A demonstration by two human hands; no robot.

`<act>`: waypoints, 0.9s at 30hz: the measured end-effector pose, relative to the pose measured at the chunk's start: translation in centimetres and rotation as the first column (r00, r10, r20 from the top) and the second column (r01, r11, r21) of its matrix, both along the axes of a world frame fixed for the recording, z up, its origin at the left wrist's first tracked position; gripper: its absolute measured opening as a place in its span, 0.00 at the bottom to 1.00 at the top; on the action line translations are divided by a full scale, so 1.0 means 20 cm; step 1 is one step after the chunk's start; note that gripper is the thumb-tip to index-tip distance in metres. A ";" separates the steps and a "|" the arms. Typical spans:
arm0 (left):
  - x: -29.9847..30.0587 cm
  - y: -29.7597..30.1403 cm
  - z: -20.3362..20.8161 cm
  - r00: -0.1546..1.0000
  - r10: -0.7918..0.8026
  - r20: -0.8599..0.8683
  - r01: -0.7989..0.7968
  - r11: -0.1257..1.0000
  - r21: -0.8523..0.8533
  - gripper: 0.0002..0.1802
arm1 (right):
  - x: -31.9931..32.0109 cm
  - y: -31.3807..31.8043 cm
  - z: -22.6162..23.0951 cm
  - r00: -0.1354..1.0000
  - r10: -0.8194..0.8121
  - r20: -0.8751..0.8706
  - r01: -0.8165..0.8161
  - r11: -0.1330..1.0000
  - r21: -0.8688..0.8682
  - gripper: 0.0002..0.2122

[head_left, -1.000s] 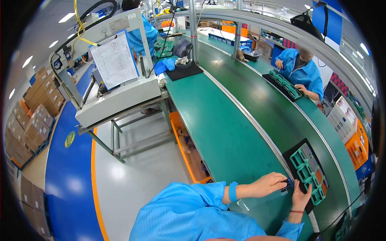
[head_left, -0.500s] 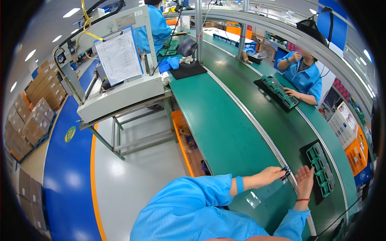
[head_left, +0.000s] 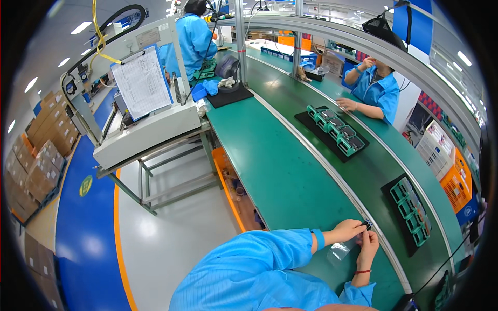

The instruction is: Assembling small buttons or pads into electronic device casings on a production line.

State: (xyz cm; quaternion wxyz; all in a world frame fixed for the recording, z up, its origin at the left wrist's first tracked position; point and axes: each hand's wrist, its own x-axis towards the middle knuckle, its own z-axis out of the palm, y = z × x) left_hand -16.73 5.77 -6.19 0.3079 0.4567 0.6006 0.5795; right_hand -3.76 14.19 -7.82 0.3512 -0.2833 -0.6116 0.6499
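Note:
Over the inner edge of the green bench, my left hand point(head_left: 347, 231) pinches a small black part point(head_left: 367, 224) at its fingertips. My right hand point(head_left: 369, 244) meets it from below, thumb and fingers pressed together close to that part. What the right fingertips grip, if anything, is too small to make out. A clear plastic piece point(head_left: 338, 252) lies on the bench beside my wrists. Across the metal rail, on the dark green belt, is a black mat bearing a row of green frames point(head_left: 410, 211).
Another black mat with green frames point(head_left: 334, 127) sits farther up the belt, near a seated co-worker point(head_left: 374, 90). A metal rail point(head_left: 321, 160) divides bench from belt. Left stand a grey machine point(head_left: 150, 135) and an orange bin point(head_left: 228, 189). A cable crosses the lower right.
My right hand has left its open pose near the closer frames and joined my left at the black part. The farther mat has shifted nearer, and the co-worker's hand is off it.

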 end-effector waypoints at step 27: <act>0.03 -0.01 -0.03 0.976 0.078 -0.201 -0.066 0.996 0.064 0.18 | 0.03 0.04 -0.01 0.994 0.037 -0.100 -0.047 0.994 -0.103 0.04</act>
